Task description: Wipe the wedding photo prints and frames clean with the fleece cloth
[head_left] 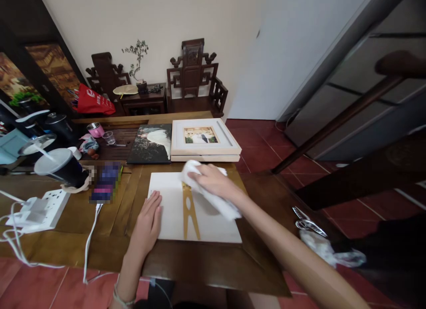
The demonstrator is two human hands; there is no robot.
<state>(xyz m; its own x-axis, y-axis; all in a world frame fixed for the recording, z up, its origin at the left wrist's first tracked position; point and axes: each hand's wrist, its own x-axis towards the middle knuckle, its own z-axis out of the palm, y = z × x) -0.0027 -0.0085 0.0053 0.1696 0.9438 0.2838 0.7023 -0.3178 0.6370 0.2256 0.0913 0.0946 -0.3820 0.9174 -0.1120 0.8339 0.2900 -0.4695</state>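
Note:
A white rectangular panel (169, 220) lies on the wooden table in front of me, with a gold-coloured forked leg (191, 215), like a frame's back stand, along its middle. My left hand (146, 222) rests flat on the panel's left edge, fingers stretched out together. Bunched in my right hand (211, 180) is a white cloth (219, 204), pressed against the panel's upper right part; the cloth's loose end trails toward the right edge. The cloth and hand hide the top of the gold leg and that corner of the panel.
Behind the panel are stacked light-wood picture frames (206, 158) and a dark photo panel (151, 144). On the left stand a lidded cup (63, 167), a phone (106, 182) on its cable and a power strip (49, 211). Scissors (309, 222) and crumpled plastic (319, 247) lie right.

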